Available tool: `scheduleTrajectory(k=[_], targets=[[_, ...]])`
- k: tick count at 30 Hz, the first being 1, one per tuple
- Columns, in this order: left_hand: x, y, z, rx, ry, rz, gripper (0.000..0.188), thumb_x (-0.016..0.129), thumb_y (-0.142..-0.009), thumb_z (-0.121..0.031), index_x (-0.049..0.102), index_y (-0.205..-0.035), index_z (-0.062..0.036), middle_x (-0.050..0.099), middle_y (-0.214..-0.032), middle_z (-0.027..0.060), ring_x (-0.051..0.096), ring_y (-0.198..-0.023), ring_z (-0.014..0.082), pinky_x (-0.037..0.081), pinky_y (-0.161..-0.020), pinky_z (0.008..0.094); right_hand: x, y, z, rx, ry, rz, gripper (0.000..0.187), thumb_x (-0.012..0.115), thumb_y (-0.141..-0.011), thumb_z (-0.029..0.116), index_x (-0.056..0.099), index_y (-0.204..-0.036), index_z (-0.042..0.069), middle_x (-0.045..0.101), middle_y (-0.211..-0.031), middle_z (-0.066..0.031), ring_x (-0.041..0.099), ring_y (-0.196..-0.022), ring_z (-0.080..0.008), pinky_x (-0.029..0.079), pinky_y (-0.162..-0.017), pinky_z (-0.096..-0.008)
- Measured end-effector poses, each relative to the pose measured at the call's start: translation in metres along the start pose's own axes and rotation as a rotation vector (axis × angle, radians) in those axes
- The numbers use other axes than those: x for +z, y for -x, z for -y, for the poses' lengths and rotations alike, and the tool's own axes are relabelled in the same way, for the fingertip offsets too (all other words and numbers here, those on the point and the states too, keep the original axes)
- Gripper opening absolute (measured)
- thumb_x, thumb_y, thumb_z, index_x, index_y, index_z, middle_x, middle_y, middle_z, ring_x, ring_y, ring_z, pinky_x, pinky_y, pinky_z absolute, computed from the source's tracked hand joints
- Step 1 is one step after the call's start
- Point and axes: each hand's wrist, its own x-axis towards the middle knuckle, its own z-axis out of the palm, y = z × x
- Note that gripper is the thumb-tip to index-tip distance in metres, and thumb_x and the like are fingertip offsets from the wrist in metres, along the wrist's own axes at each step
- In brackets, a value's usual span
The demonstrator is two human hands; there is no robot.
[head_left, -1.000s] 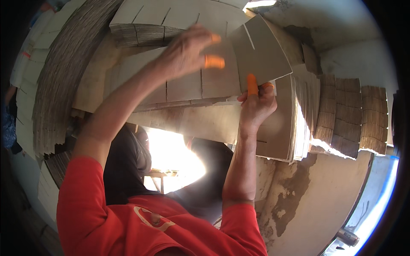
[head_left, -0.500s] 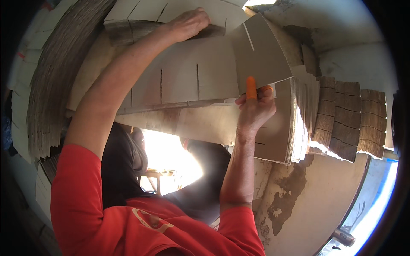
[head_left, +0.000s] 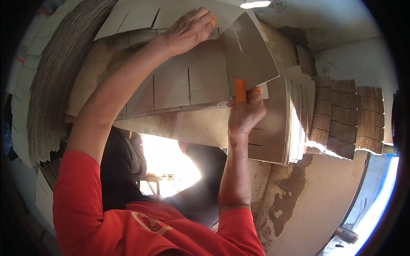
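Note:
My right hand (head_left: 247, 114) is closed on the near edge of a grey slotted cardboard sheet (head_left: 171, 85), with orange covers on its thumb and a finger. At the right, a panel (head_left: 253, 57) with one slot tilts up over the sheet. My left hand (head_left: 192, 30) reaches across to the far side, its fingers curled together beside the edge of a far cardboard stack (head_left: 136, 19). An orange cover shows on one of its fingertips. What those fingers hold, if anything, is hidden.
A tall fanned cardboard stack (head_left: 68, 64) curves along the left. Right of my right hand stands a stack of sheets (head_left: 273, 136), then several bundles of brown slotted strips (head_left: 343, 115). A metal cylinder (head_left: 346, 234) lies at the lower right.
My right hand has shifted left together with the cardboard and its tilted panel. My left hand has moved slightly right and turned, showing its orange fingertip cover.

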Motion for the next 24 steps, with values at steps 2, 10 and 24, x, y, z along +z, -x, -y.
scheduleTrajectory(k=[2,10,24], targets=[[-0.007,0.001,-0.01,0.013,-0.015,-0.005,0.027,0.061,-0.07,0.0,0.062,-0.097,0.0052,0.057,-0.1,0.0069,0.054,-0.088,0.0203,0.052,-0.073,0.0296,0.002,0.001,0.001,-0.035,0.052,-0.02,0.011,0.06,-0.087,-0.003,0.051,-0.08,0.0,0.055,-0.065,-0.0023,0.048,-0.05,-0.0067,0.042,-0.046,-0.0229],[-0.046,0.002,-0.038,0.186,-0.086,-0.118,0.013,0.063,-0.062,-0.006,0.061,-0.073,-0.0006,0.051,-0.088,0.006,0.048,-0.084,0.0181,0.048,-0.061,0.0271,0.003,0.005,0.003,-0.226,0.31,-0.028,0.079,0.06,-0.088,-0.001,0.014,-0.151,0.012,0.05,-0.062,-0.0017,0.042,-0.05,-0.008,0.036,-0.053,-0.0158],[-0.124,0.009,-0.075,0.188,0.128,-0.02,0.03,0.062,-0.065,-0.004,0.062,-0.092,0.0081,0.056,-0.09,0.0114,0.053,-0.082,0.022,0.051,-0.069,0.0292,0.007,0.026,0.036,-0.39,0.478,-0.034,0.057,0.057,-0.09,0.002,0.033,-0.141,0.003,0.056,-0.063,-0.0118,0.051,-0.047,-0.0201,0.042,-0.048,-0.0285]])
